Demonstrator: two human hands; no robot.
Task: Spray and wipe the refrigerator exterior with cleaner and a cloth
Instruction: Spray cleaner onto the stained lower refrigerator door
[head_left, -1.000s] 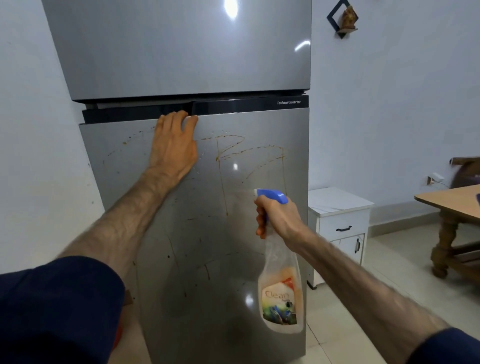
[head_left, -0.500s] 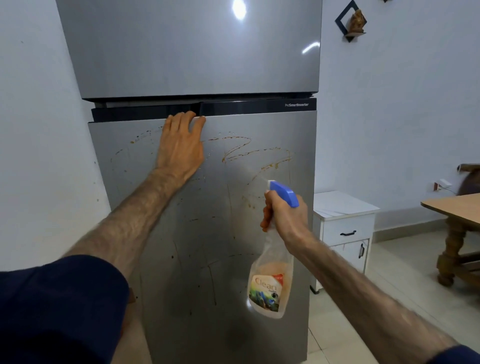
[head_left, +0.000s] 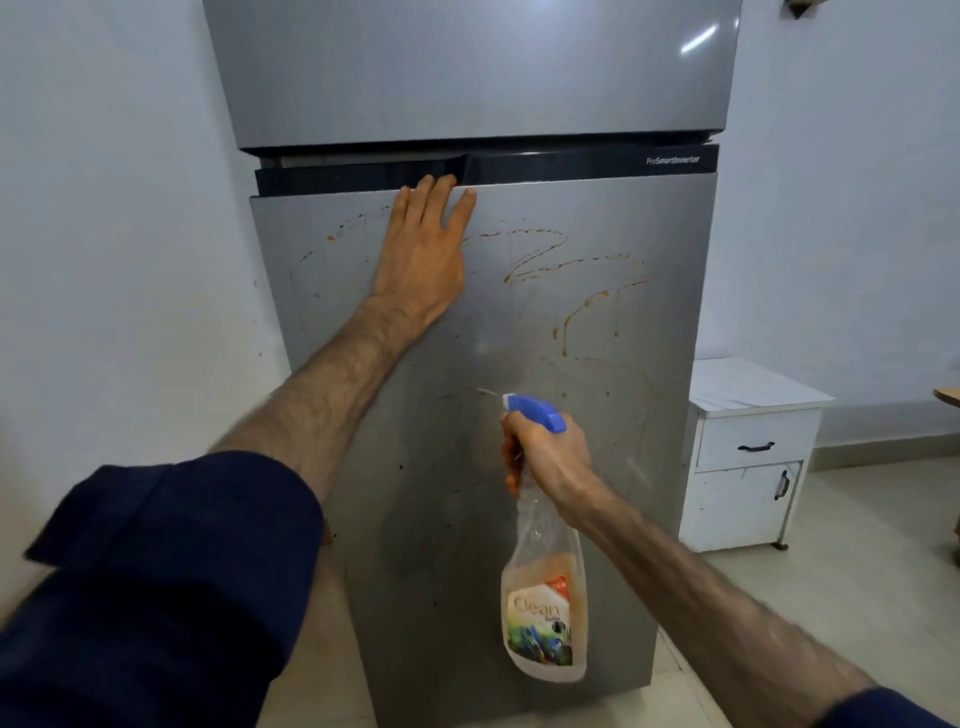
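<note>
A grey two-door refrigerator (head_left: 597, 467) fills the middle of the head view. Its lower door carries brown streaks and drips (head_left: 540, 260) across the upper half. My left hand (head_left: 423, 254) lies flat against the top of the lower door, fingers straight and reaching the dark handle strip. My right hand (head_left: 545, 452) grips the neck of a clear spray bottle (head_left: 543, 613) with a blue trigger head (head_left: 535, 413). The nozzle points at the door from close by, and a thin jet leaves it. No cloth is in view.
A small white cabinet (head_left: 748, 457) with a drawer and a door stands right of the fridge. A wooden table's corner (head_left: 948, 397) shows at the right edge. A pale wall (head_left: 104, 260) runs along the left, close to the fridge. Tiled floor (head_left: 831, 597) lies lower right.
My right hand has moved the spray bottle lower and leftward across the door. My left hand stays pressed at the top of the lower door. The view has shifted slightly.
</note>
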